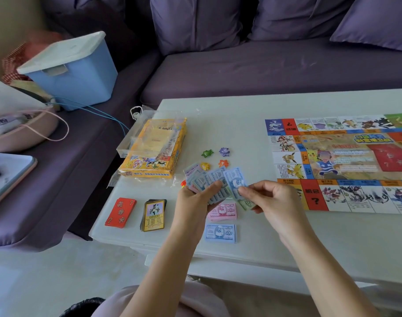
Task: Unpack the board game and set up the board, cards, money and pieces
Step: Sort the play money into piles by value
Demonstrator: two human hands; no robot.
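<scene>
Left hand [195,197], right hand [273,197] on fanned notes [210,179]; pink stack [225,211] beneath

This is a home living room. A purple fabric corner sofa [264,69] with plump purple back cushions [195,21] wraps around two sides of a low white glossy coffee table [222,124]. Household clutter sits on the sofa seat: a pale blue plastic storage box with a white lid [81,81] and, nearer the camera, a soft pink bag with a looped cord handle [28,133]. A colourful cartoon-printed game board [344,161] lies flat on the table, beside a pale smooth floor [35,282].
</scene>
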